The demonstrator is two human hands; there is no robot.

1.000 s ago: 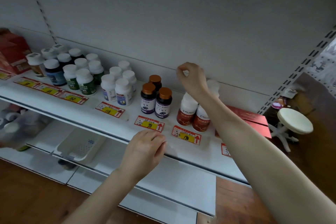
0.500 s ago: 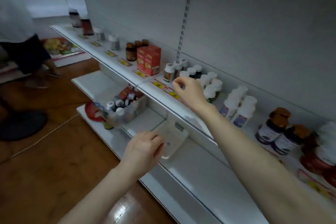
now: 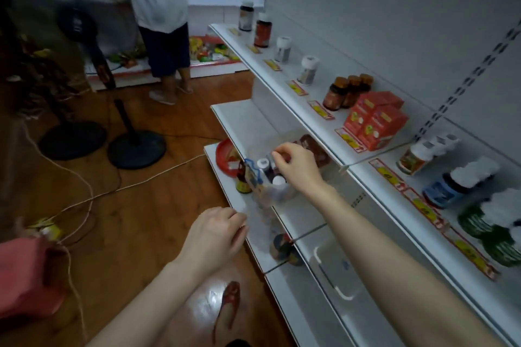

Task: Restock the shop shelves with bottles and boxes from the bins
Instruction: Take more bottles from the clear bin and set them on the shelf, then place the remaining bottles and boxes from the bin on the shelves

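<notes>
Directly under the bunched fingertips (image 3: 279,153) of the right hand (image 3: 298,167), small white-capped and dark-capped plastic bottles (image 3: 264,163) stand upright in the clear plastic bin (image 3: 286,195), grip on a cap unclear, while the loosely curled, empty left hand (image 3: 217,234) hangs farther back.

White shelf (image 3: 242,121), orange-red boxes (image 3: 377,124), yellow-and-red price labels (image 3: 349,140), brown wood-grain floor (image 3: 158,205); amber bottles (image 3: 335,95)
</notes>
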